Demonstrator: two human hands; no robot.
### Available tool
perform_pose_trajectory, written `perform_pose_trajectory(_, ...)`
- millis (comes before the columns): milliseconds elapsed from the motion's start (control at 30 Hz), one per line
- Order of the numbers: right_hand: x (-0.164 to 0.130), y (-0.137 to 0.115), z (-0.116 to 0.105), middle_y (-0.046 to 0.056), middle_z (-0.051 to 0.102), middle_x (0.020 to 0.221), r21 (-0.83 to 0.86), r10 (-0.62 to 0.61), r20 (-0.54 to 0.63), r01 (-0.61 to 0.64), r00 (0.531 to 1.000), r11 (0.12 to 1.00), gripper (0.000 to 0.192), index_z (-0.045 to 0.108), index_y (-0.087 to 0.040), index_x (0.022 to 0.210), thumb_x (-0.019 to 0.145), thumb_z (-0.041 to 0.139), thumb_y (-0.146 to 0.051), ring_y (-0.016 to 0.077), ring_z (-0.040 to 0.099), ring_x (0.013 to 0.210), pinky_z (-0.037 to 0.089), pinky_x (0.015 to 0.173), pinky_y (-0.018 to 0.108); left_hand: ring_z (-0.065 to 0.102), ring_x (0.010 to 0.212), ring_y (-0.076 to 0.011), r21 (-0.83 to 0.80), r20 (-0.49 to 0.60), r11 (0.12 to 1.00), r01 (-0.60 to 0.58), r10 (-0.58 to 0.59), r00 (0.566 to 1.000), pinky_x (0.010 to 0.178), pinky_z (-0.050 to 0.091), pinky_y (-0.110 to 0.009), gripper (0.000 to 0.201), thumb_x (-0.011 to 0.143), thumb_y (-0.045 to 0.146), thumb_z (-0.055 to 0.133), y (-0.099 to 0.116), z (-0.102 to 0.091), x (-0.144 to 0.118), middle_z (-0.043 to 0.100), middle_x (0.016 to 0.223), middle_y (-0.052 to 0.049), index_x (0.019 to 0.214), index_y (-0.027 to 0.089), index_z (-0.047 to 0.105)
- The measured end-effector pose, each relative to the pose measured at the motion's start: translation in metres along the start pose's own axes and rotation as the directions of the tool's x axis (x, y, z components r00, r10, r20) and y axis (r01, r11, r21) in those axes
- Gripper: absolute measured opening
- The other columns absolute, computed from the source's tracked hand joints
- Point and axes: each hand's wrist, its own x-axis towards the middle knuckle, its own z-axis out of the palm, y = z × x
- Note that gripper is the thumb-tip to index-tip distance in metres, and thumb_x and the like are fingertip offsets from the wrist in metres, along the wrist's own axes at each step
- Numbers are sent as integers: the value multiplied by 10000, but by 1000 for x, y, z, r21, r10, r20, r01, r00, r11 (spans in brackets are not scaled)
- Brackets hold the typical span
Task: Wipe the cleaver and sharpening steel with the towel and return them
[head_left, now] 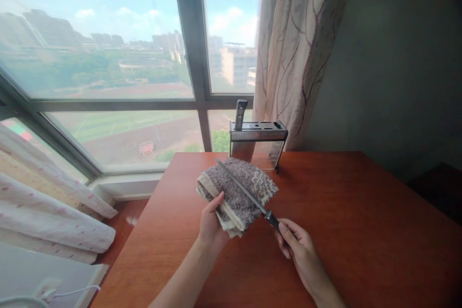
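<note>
A folded grey-brown cloth (234,183) with pale edges is held up over the table by my left hand (212,221), its thumb on top and the other fingers hidden underneath. My right hand (296,245) is closed around the black handle of a sharpening steel (245,190). The thin grey rod points up and to the left, across the top of the cloth. Whether the rod presses on the cloth or hovers just over it, I cannot tell. Behind the cloth stands a knife block (262,134) with a clear front, and one knife handle (240,114) sticks up from its left end.
The reddish-brown wooden table (361,231) spreads under both hands. Beyond its far side are a large window (119,101) and a patterned curtain (288,48). Another pale curtain (54,207) hangs at the left. A white cable (77,291) shows at the lower left.
</note>
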Motion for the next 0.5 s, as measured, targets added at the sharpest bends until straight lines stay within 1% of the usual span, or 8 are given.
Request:
perform_pose_trajectory(133, 1, 6, 0, -27, 469, 607, -29, -30, 29, 31, 999, 999, 336, 644, -169, 870, 841, 583, -499, 88, 370, 488, 261, 440, 220, 688, 942, -322, 6, 7, 1000, -17, 17, 1000, 950, 482, -505, 522, 850, 166, 522, 4, -8, -1, 734, 975, -174, 1352, 45, 450)
perform_pose_trajectory(233, 3, 11, 3, -22, 490, 613, -54, -52, 17, 53, 998, 997, 330, 648, -170, 890, 846, 578, -489, 95, 385, 487, 277, 444, 225, 697, 917, -312, -6, -1, 999, -34, 34, 999, 954, 481, -504, 530, 858, 165, 508, 5, -11, 0, 729, 1004, -169, 1373, 68, 429)
perform_pose_trajectory(333, 5, 13, 9, -18, 515, 622, -85, -75, 0, 74, 997, 994, 336, 647, -171, 912, 839, 583, -493, 104, 405, 489, 308, 459, 234, 696, 921, -308, -24, 15, 999, -46, 46, 999, 960, 478, -498, 521, 865, 167, 499, 5, -12, 0, 725, 1022, -166, 1373, 77, 431)
perform_pose_trajectory(500, 8, 14, 17, -13, 529, 624, -143, -123, -45, 116, 991, 983, 347, 639, -162, 931, 843, 575, -492, 110, 425, 493, 334, 463, 236, 679, 974, -313, -8, 42, 1000, -5, 5, 999, 970, 473, -489, 461, 875, 189, 498, 1, -11, -3, 727, 1017, -162, 1322, 75, 486)
